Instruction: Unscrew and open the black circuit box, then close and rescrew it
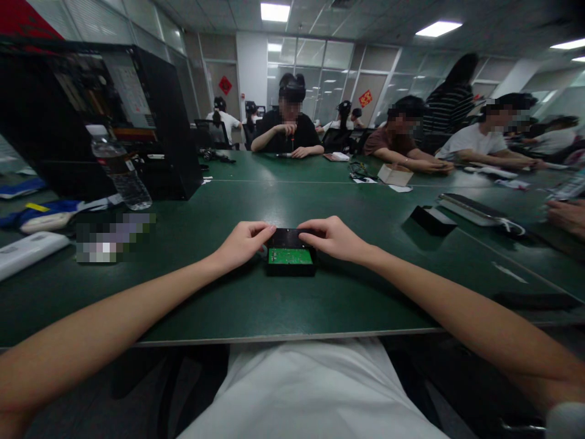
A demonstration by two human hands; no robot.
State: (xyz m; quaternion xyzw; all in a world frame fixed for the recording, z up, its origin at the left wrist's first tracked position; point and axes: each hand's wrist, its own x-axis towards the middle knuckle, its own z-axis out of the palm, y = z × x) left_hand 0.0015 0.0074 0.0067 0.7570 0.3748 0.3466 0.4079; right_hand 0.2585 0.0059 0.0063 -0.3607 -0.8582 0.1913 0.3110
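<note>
On the green table in front of me sits a small black plastic box (291, 270), and a green circuit board (290, 256) shows inside it. A flat black cover (287, 236) is over the far part of the box, tilted up from it. My left hand (241, 245) pinches the cover's left end between thumb and fingers. The right end is gripped by my right hand (336, 239), its thumb toward the middle. Something small and reddish-white beside my left fingers is mostly hidden.
At the left stand a black computer case (169, 122) and a water bottle (121, 167), with a white power strip (31, 253) nearer me. To the right lie a black open box (433, 221) and a dark flat device (475, 210). A person (290, 125) sits opposite; others work at the right.
</note>
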